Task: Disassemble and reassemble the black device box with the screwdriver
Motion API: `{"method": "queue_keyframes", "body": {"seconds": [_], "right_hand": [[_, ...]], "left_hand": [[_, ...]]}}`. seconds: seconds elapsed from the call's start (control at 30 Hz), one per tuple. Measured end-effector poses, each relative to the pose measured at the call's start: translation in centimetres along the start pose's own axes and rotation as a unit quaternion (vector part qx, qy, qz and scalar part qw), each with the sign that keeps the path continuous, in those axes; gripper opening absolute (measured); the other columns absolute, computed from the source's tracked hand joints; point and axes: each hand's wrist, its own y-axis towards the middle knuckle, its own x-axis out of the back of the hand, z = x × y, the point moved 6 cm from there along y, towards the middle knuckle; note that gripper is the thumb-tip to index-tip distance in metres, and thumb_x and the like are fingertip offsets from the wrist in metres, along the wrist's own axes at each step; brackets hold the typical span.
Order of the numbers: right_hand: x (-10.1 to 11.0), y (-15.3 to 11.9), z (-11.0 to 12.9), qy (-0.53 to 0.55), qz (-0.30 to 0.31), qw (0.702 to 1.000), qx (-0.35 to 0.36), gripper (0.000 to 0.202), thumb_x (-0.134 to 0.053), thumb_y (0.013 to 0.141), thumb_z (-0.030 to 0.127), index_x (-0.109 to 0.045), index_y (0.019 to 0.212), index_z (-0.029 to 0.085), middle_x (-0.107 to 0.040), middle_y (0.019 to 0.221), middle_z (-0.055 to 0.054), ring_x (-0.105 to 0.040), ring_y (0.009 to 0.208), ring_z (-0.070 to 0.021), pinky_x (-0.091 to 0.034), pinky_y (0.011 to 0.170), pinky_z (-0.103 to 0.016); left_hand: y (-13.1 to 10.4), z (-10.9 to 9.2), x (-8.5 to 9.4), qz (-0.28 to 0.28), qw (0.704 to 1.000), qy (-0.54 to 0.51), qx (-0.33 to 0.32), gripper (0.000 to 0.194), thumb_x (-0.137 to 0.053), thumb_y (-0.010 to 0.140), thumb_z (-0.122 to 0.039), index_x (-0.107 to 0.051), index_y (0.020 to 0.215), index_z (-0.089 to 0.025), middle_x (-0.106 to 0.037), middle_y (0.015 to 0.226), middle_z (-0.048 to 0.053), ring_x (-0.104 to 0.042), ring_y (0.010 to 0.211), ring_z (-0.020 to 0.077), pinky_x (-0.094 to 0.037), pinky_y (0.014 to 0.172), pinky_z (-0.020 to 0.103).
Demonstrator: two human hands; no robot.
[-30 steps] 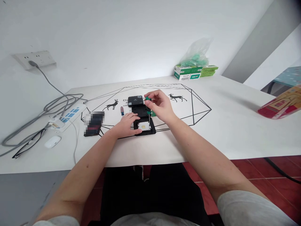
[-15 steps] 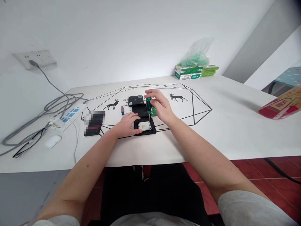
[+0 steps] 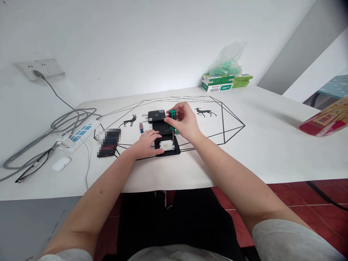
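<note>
My left hand steadies a small black device casing, its thumb on the front edge and its fingers over the left and back side. Inside the casing lies a white and silver part with a yellowish square. In my right hand is an upright screwdriver with a green and black handle; its shaft points down at the part's right side. Behind the casing are an open black piece and a black cover with labels. A green circuit board is mostly hidden behind my right hand.
A small reddish-handled screwdriver and a phone lie to the left. Further left are a power strip, coiled cables, glasses and a white mouse-like object. Green boxes stand against the wall; a red package is far right.
My right hand's fingers have shifted around the screwdriver handle, the thumb now reaching further left, and the handle has turned. The screwdriver stays in place. My left hand has not visibly moved.
</note>
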Motion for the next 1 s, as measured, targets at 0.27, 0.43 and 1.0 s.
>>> {"method": "queue_keyframes", "body": {"seconds": [0.27, 0.43, 1.0], "right_hand": [[0.11, -0.19, 0.1, 0.051, -0.026, 0.998, 0.012, 0.039, -0.081, 0.092, 0.046, -0.055, 0.119, 0.034, -0.078, 0.12, -0.004, -0.081, 0.112, -0.0228, -0.063, 0.109, -0.048], [0.4, -0.01, 0.07, 0.051, -0.051, 0.997, 0.02, 0.042, -0.082, 0.091, 0.048, -0.055, 0.119, 0.034, -0.078, 0.119, -0.003, -0.08, 0.112, -0.0219, -0.064, 0.108, -0.047], [0.37, -0.12, -0.02, -0.033, -0.032, 0.999, 0.021, 0.035, -0.083, 0.087, 0.043, -0.062, 0.111, 0.029, -0.082, 0.106, -0.001, -0.077, 0.094, -0.0203, -0.062, 0.09, -0.042]], "left_hand": [[-0.03, 0.16, -0.07, -0.005, 1.0, 0.001, -0.004, 0.068, -0.076, 0.094, -0.067, -0.067, 0.147, -0.025, -0.052, 0.17, 0.016, -0.035, 0.166, 0.0407, -0.032, 0.135, 0.064], [0.05, -0.14, 0.2, -0.036, 0.999, -0.018, -0.027, 0.055, -0.071, 0.099, -0.065, -0.072, 0.138, -0.026, -0.057, 0.165, 0.015, -0.041, 0.161, 0.0393, -0.036, 0.133, 0.063], [0.08, -0.1, 0.47, -0.056, 0.997, 0.035, -0.046, 0.037, -0.074, 0.1, -0.053, -0.077, 0.125, -0.025, -0.064, 0.156, 0.014, -0.047, 0.154, 0.0371, -0.039, 0.131, 0.062]]}}
